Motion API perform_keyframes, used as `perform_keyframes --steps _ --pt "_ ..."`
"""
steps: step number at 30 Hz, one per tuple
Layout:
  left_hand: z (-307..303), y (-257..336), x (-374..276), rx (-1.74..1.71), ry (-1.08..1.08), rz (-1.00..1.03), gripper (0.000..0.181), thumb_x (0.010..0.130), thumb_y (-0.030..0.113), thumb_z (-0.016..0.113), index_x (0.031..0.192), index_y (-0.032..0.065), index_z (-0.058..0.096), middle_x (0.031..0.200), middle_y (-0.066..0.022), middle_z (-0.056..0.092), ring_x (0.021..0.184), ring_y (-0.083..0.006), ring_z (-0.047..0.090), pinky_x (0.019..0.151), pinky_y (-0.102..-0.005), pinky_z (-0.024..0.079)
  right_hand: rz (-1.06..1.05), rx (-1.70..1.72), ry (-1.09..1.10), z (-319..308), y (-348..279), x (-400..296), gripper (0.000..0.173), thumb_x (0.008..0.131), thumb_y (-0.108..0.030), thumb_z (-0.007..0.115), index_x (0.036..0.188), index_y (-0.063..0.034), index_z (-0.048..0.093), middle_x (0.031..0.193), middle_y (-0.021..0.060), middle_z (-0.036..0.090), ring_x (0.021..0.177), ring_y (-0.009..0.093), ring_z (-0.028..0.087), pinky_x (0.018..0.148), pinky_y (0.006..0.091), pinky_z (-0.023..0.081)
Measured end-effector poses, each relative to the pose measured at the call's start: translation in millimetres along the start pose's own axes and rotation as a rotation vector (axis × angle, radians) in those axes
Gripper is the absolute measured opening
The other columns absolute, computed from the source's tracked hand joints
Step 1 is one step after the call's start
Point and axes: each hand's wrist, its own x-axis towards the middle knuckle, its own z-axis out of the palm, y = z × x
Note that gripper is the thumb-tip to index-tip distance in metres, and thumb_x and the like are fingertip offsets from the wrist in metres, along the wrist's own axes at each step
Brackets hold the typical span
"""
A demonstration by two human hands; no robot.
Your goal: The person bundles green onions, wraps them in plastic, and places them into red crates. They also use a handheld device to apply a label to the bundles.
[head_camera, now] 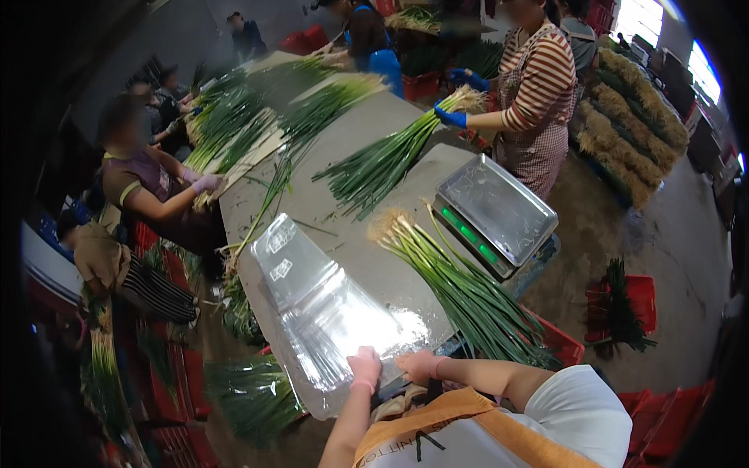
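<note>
Both my hands wear thin pink gloves and meet the near edge of a grey table (357, 231). My left hand (365, 365) rests at the lower edge of a stack of clear plastic bags (313, 292), its fingers bent; whether it pinches a bag cannot be told. Just to its right, my right hand (416, 365) lies by the bags' corner with its fingers curled, its grip hidden. A bundle of green onions (462, 292) lies right of the bags, roots pointing away from me. Beyond it stands a digital scale (497, 210) with a metal pan and green displays.
Across the table, a co-worker in blue gloves (450, 114) holds another onion bundle (386, 158). A co-worker at the left (158, 181) handles onions at the table's edge. More onions (234, 117) cover the far end. Red crates (641, 304) stand on the floor at the right.
</note>
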Motion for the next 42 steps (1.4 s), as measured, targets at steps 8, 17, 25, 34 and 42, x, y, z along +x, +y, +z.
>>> perform_keyframes --steps 8,17,25,34,42 --pt "-55.7 -8.3 6.9 -0.109 0.321 0.226 0.005 0.079 0.013 0.053 0.077 0.01 0.057 0.076 -0.0083 0.058 0.075 -0.0259 0.056 0.07 -0.0384 0.037 -0.321 -0.187 -0.167 -79.0 17.1 -3.3 0.028 0.082 -0.018 0.051 0.107 -0.008 0.06 0.11 0.0122 0.055 0.103 0.026 0.053 0.086 0.0388 0.045" --pt "-71.0 -5.3 -73.6 -0.111 0.211 0.052 0.01 0.073 0.006 0.053 0.082 0.0039 0.058 0.077 -0.0144 0.058 0.076 -0.0307 0.058 0.065 -0.0418 0.046 0.646 0.431 0.605 -229.0 147.8 41.0 0.063 0.068 -0.05 0.065 0.111 -0.0043 0.055 0.108 0.0162 0.061 0.093 0.031 0.059 0.082 0.0374 0.046" --pt "-87.2 41.0 -81.9 0.085 0.146 0.045 0.027 0.073 0.014 0.058 0.096 0.0005 0.055 0.09 -0.0115 0.056 0.082 -0.0257 0.057 0.073 -0.0336 0.043 0.86 -0.149 0.712 -127.5 173.3 63.9 0.08 0.072 -0.04 0.07 0.136 -0.0126 0.029 0.102 0.0199 0.06 0.093 0.035 0.06 0.077 0.0445 0.05" --pt "-121.3 28.1 -47.8 0.041 0.424 -0.037 0.045 0.063 0.019 0.065 0.101 0.0016 0.049 0.096 -0.0098 0.049 0.089 -0.0223 0.051 0.075 -0.0316 0.038 0.419 0.027 0.618 -109.2 136.4 76.4 0.034 0.065 -0.002 0.061 0.097 0.0016 0.05 0.093 0.0233 0.059 0.089 0.041 0.057 0.075 0.0441 0.046" --pt "-108.3 -6.9 -33.5 -0.415 0.712 0.252 0.034 0.066 0.015 0.062 0.098 0.0035 0.055 0.093 -0.0151 0.057 0.09 -0.0337 0.054 0.079 -0.0417 0.042 0.271 0.477 0.316 -133.5 149.3 32.3 0.025 0.065 -0.007 0.06 0.088 0.0003 0.058 0.068 0.0088 0.059 0.062 0.021 0.055 0.058 0.0329 0.044"
